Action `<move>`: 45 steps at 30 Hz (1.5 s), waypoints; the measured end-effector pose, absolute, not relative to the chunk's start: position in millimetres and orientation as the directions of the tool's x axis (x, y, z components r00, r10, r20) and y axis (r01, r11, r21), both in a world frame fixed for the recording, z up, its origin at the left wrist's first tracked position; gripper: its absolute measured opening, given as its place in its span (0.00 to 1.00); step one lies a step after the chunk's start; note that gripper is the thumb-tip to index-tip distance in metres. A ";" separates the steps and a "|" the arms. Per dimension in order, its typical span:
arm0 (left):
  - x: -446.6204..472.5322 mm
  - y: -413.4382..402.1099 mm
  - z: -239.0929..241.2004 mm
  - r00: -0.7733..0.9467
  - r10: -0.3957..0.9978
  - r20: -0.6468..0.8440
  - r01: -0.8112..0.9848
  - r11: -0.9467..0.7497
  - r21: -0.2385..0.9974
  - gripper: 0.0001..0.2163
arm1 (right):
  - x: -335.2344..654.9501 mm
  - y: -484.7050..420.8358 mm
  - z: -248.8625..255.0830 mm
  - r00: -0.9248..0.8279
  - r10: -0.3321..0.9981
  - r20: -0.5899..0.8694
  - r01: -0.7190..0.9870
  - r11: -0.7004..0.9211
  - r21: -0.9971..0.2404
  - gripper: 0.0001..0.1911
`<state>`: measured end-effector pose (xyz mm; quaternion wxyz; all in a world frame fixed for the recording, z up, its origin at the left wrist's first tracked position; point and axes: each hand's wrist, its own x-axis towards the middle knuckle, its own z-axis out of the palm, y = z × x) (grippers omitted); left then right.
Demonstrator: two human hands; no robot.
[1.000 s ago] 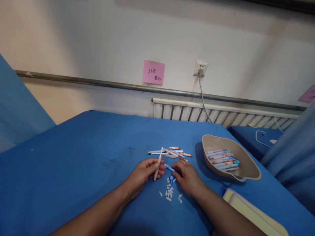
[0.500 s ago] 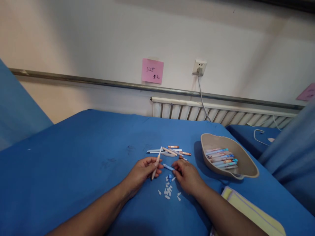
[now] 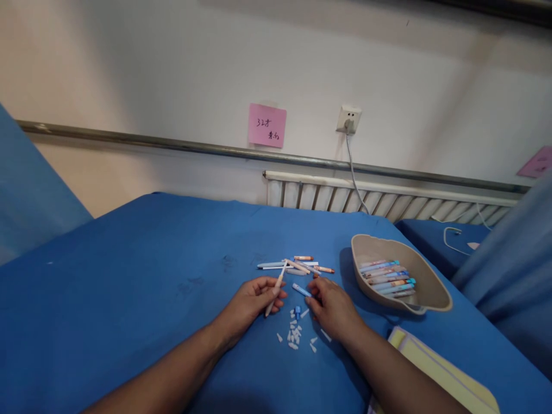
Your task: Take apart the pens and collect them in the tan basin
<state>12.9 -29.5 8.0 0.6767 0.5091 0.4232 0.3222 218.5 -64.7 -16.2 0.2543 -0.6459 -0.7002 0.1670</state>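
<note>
Two hands: both yours, low over the blue cloth [image 3: 142, 299], with a gap between them.
Left hand [image 3: 250, 299]: you had it closed on the pen [image 3: 280, 280], pinching the beige barrel between thumb and fingers.
Pen: it slanted up and to the right, its thin white end topmost and pointing towards the pile [image 3: 297, 266].
Right hand [image 3: 335, 306]: your fingers were curled, with thumb and fingertips gripping one end of the tube [image 3: 301, 290].
Tube: light blue, it lay in the gap between your hands, its free end aimed at the left one.
Cap [image 3: 297, 312]: darker blue, it sat on your side of the tube, near your right thumb.
Tips [image 3: 294, 333]: small and white, they were scattered on the cloth between your forearms, a few nearer your right wrist.
Pile: pens and orange-ended pieces lay crossed just beyond both hands.
Tray [image 3: 433, 290]: it stood apart, right of your right hand, with more pens [image 3: 388, 280] inside.
Pouch [image 3: 444, 368]: yellow, it lay beside your right forearm.
</note>
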 end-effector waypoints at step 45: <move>13.4 -12.1 15.9 0.315 0.906 -0.284 0.158 0.245 0.957 0.21 | 201.9 -56.8 2.9 -0.059 0.989 0.133 0.881 0.114 -0.459 0.10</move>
